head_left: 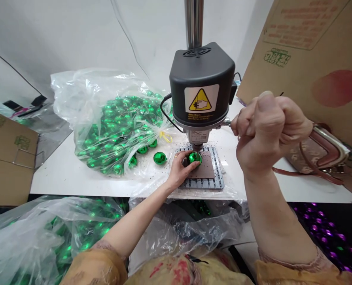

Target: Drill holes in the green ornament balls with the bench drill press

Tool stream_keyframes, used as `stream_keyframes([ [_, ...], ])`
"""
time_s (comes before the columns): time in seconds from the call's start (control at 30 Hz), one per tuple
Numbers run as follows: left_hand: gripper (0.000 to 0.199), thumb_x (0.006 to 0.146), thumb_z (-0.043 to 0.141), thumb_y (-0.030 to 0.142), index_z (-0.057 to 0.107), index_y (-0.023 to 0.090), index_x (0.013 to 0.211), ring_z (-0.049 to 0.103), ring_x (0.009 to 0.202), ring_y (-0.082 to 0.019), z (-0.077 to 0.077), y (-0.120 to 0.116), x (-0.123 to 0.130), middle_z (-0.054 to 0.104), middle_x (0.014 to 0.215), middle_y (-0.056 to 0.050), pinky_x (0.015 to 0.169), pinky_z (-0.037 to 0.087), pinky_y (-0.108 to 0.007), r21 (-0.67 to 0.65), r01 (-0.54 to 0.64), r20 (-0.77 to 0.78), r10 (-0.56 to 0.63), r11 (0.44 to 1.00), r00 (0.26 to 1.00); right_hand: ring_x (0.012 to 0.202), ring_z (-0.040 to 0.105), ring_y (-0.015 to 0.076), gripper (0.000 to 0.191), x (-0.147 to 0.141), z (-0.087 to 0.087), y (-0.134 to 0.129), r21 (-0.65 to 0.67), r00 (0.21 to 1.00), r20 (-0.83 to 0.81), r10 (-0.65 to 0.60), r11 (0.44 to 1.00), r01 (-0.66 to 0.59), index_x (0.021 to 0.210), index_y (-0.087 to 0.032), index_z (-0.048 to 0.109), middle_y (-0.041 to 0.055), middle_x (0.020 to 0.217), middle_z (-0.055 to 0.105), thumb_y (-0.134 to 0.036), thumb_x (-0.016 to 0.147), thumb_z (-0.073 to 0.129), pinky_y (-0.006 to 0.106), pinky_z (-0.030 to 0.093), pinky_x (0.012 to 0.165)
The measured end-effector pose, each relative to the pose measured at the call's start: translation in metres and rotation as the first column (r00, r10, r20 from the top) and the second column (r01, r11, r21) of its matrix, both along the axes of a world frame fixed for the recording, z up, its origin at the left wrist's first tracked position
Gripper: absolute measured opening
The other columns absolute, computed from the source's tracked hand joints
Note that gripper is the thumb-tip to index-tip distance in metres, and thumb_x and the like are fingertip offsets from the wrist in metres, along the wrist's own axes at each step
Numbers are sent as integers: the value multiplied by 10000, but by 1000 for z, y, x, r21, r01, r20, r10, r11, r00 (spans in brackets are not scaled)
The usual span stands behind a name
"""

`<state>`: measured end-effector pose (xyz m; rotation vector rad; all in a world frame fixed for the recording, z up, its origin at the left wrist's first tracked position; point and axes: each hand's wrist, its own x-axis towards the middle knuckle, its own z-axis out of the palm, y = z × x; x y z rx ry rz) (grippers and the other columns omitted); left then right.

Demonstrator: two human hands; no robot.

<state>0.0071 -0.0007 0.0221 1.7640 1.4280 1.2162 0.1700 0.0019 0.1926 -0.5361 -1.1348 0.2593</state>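
Observation:
My left hand [180, 168] grips a shiny green faceted ball [194, 158] between thumb and fingers. The ball rests on a brown board [207, 171] over the slotted metal base [219, 184], directly beneath the chuck of a black drill press [202, 75]. Whether the bit touches the ball is hidden from me. Raised at the right, my right hand [267, 126] is closed around the press's feed lever [227, 122], most of it covered by the fingers. Another green ball [159, 158] lies on the table left of my left hand.
A clear plastic bag [116, 130] full of green balls lies on the white table [57, 180]. Another bag [75, 233] of them sits below the front edge. A handbag [321, 152] and a large carton [300, 51] stand right; another carton [10, 158] stands left. Purple balls [324, 227] lie lower right.

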Motion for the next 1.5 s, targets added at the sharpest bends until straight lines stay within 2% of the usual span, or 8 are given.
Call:
stream_keyframes([
  [0.13,433,812,738,459,672,219,1166,609,1100,-251,2,-1,-4,697,1113,-81,997,452,-394,-46,-59,18,60,997,998,406,314,80,443,0,0,0,-12,1000,2,18,1000,-18,565,-237,284,-63,465,279,-361,899,547,300,300,428],
  [0.3,465,849,687,485,593,219,1220,623,1053,-209,-2,0,-17,676,1105,-70,950,478,-341,-97,-17,126,29,995,992,419,313,76,484,-3,0,1,-62,994,1,-113,992,113,559,-230,232,-54,486,268,-395,921,508,298,290,439],
  [0.47,413,844,699,479,660,214,1158,612,1140,-253,0,0,-16,686,1183,-90,1032,444,-398,-57,46,41,-43,997,998,445,340,57,461,-4,9,3,-86,996,-12,-88,993,86,547,-220,278,-49,514,246,-343,920,519,269,287,473],
  [0.67,395,820,740,439,689,215,1142,602,1166,-275,6,0,-3,689,1157,-90,1036,444,-422,24,100,-54,-99,995,994,512,377,39,440,-1,20,13,-235,983,126,-130,959,157,609,-225,262,-37,571,319,-445,960,410,229,349,521],
  [0.97,487,817,744,443,585,208,1212,621,1104,-242,-10,0,8,654,1190,-95,984,485,-381,-49,152,97,-147,987,984,434,296,41,419,1,27,18,-185,995,94,-27,982,44,599,-235,257,-62,515,310,-356,950,452,248,288,459],
  [1.13,487,812,754,440,574,206,1200,620,1076,-235,-10,-1,5,660,1163,-84,968,483,-375,-84,180,129,-168,980,977,412,314,63,440,1,16,8,-81,1000,13,3,997,-2,529,-222,330,-62,454,336,-301,896,559,286,264,440],
  [1.3,476,815,752,445,581,205,1189,614,1087,-243,-9,-1,6,663,1148,-84,974,475,-382,-82,165,109,-155,983,982,396,271,49,522,-5,-3,-3,-63,996,-61,-61,996,57,512,-202,206,-59,457,190,-324,877,559,274,242,433],
  [1.5,461,822,744,450,578,206,1176,607,1091,-240,-7,-3,7,645,1148,-88,973,471,-375,-62,149,106,-142,987,984,400,244,34,517,-5,-16,-5,20,995,-74,-60,998,61,528,-179,179,-61,458,207,-282,865,557,273,223,429],
])
